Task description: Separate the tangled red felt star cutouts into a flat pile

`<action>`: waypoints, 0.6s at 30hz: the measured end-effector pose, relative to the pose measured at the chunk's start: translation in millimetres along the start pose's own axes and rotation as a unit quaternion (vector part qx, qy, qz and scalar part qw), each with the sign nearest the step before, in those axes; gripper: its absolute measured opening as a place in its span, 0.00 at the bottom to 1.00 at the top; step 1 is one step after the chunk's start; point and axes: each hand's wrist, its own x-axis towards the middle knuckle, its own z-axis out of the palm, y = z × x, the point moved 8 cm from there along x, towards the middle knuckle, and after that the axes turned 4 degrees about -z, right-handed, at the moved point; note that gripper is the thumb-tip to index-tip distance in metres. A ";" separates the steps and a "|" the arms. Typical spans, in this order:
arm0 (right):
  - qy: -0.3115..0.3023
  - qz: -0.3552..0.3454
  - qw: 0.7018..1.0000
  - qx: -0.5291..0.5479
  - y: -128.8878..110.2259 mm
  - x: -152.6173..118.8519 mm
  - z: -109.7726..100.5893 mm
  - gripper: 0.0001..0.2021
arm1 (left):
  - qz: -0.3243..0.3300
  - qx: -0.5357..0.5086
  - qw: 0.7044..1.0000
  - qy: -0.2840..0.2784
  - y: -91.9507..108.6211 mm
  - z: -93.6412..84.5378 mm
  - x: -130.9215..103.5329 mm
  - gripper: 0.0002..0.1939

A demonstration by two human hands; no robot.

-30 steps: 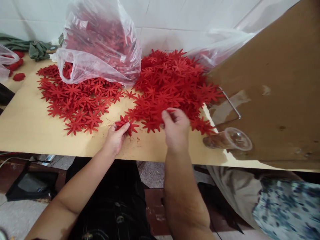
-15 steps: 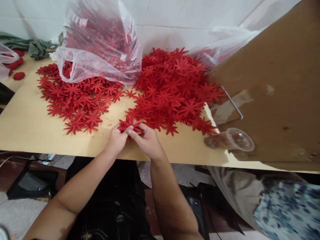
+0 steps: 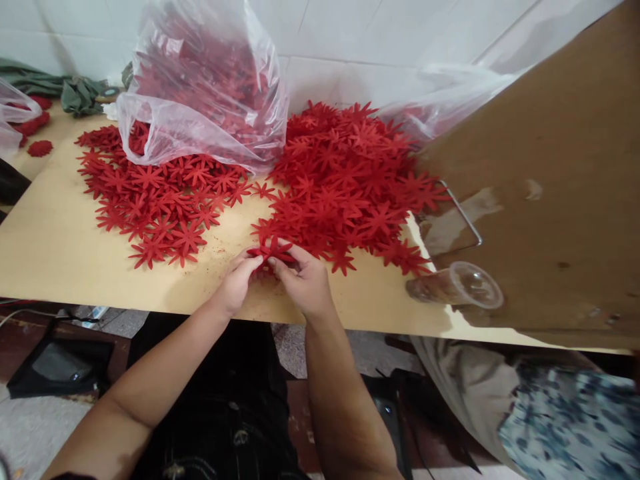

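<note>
Between my two hands is a red flower-shaped piece (image 3: pixel 271 249) with pointed petals, held just above the table's front part. My left hand (image 3: pixel 239 280) pinches its left side, thumb on top. My right hand (image 3: pixel 305 280) grips the right side with thumb and fingers. Behind my hands and to the right lies a large heap of red flower pieces (image 3: pixel 345 180). Another heap (image 3: pixel 155 193) spreads to the left, partly under a clear plastic bag (image 3: pixel 200 93) full of red pieces.
A clear plastic cup (image 3: pixel 455 285) lies tilted at the right, beside a brown board (image 3: pixel 550 173) with a metal handle (image 3: pixel 467 220). Green cloth (image 3: pixel 80 97) is at the far left. A person's patterned clothing (image 3: pixel 570 420) shows at lower right.
Both hands have shifted slightly right with the red flower piece, and my right thumb has drawn back from my left thumb. The view has moved a little.
</note>
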 end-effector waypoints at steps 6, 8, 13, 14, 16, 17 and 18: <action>0.079 -0.055 0.995 -0.016 -12.1 1.4 -14.6 0.08 | -0.002 0.027 0.999 0.018 -1.4 0.0 0.2 0.10; 0.111 -0.041 0.993 -0.024 -11.3 0.7 -20.5 0.08 | -0.004 0.029 0.998 0.048 -0.4 -3.9 -0.1 0.10; 0.108 -0.031 0.990 -0.087 -10.3 -0.2 -24.3 0.13 | 0.004 0.030 0.996 0.079 2.7 -7.8 0.5 0.12; 0.109 -0.030 0.988 -0.102 -9.8 -0.5 -25.7 0.14 | 0.005 0.033 0.996 0.081 2.7 -8.0 0.8 0.12; 0.131 -0.027 0.982 -0.134 -9.0 -1.7 -31.5 0.18 | 0.009 0.039 0.995 0.089 2.7 -9.1 1.1 0.13; 0.145 -0.025 0.979 -0.143 -8.4 -2.4 -34.6 0.19 | 0.011 0.042 0.995 0.093 2.7 -9.7 1.1 0.13; 0.156 -0.022 0.977 -0.142 -7.5 -3.0 -37.1 0.20 | 0.013 0.045 0.994 0.098 2.8 -10.4 1.1 0.14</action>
